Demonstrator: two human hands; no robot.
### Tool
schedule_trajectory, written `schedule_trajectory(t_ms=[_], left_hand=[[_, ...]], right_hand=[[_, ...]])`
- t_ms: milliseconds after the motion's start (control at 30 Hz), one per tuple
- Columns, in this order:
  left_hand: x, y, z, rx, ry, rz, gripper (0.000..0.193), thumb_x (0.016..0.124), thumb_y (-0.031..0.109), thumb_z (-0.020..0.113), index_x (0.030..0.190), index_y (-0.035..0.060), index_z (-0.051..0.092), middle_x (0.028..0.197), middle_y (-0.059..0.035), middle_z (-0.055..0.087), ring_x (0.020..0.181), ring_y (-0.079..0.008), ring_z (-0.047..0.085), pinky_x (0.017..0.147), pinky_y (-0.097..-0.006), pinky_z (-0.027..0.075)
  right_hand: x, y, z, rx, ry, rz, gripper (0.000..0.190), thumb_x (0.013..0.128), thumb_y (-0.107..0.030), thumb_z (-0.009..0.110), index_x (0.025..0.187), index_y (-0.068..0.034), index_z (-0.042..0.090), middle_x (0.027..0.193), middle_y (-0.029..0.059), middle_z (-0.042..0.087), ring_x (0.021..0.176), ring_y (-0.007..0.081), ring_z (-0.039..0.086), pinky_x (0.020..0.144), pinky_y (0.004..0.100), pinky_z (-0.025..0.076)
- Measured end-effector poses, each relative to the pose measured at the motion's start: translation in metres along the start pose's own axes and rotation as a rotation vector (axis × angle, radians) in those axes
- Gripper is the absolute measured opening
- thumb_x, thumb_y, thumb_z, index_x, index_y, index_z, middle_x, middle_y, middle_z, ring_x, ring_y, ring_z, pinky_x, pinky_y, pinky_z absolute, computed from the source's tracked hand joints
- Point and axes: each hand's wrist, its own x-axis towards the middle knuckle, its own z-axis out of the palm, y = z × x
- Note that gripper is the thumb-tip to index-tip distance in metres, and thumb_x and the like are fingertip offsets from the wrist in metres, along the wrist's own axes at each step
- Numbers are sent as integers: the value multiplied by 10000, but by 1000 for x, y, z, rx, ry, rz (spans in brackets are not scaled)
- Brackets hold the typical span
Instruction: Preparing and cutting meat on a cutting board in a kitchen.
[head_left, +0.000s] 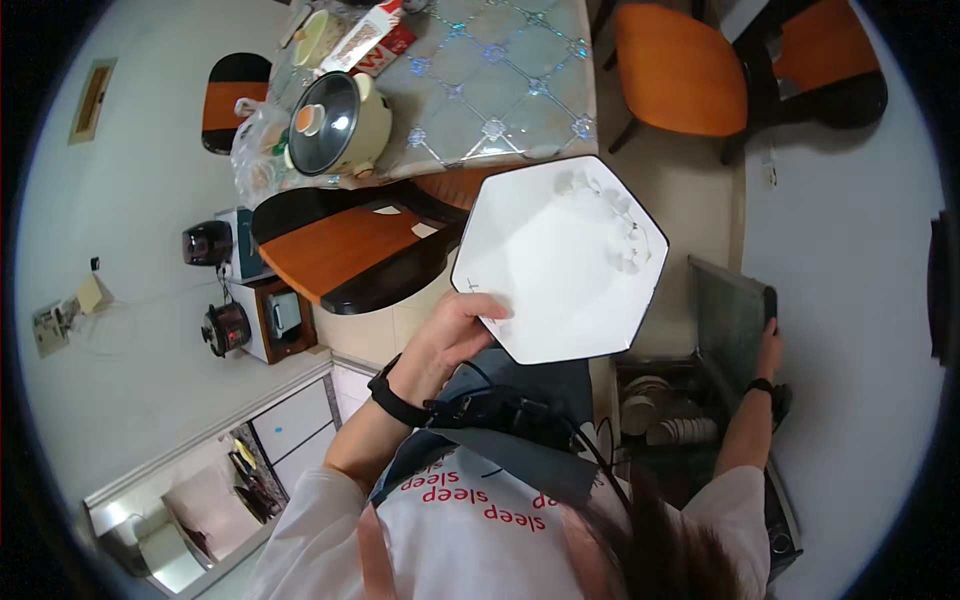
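Note:
My left hand grips the lower left edge of a white hexagonal plate, its thumb lying on the upper face. The plate has a dark rim and a grey floral pattern, and it is held in front of my body. Off to the right, my right hand is closed around the dark edge of an open glass cabinet door. Beside that door, bowls and other stacked dishes stand inside the open cabinet.
A table with a patterned cover bears a lidded pot, a plastic bag and cartons. A wooden chair stands at its near side, another chair to its right. A rice cooker is at the left.

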Motion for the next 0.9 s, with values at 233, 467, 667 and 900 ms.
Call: schedule_trajectory(t_ms=[233, 467, 667, 900], left_hand=[[-72, 16, -27, -76, -17, 113, 585, 609, -105, 517, 1185, -54, 423, 1102, -181, 538, 985, -295, 564, 857, -390, 467], [-174, 34, -127, -203, -63, 341, 574, 579, -113, 540, 1144, -40, 467, 1045, -159, 569, 932, -277, 587, 812, -367, 489], [-284, 30, -252, -336, 124, 613, 564, 553, -117, 523, 1112, -46, 490, 1014, -152, 579, 908, -275, 589, 805, -367, 486], [-389, 20, -404, -676, 299, 1007, 494, 597, -66, 481, 1087, -120, 450, 1049, -197, 549, 959, -318, 557, 869, -396, 453]], right_hand=[[-69, -4, 41, -184, -92, -144, 614, 901, -508, 266, 1085, -1, 561, 1008, 203, 592, 899, 389, 546, 761, 455, 438], [-138, 24, 82, -603, -321, -445, 598, 878, -488, 297, 1062, 24, 548, 1058, 244, 551, 1010, 400, 501, 850, 465, 392], [-247, -58, 105, -598, -265, -497, 404, 757, -354, 532, 905, 9, 629, 1003, 232, 584, 958, 399, 540, 804, 435, 442], [-268, -181, 207, -917, -304, -987, 228, 727, -226, 573, 827, -34, 648, 919, 187, 619, 867, 300, 601, 711, 376, 479]])
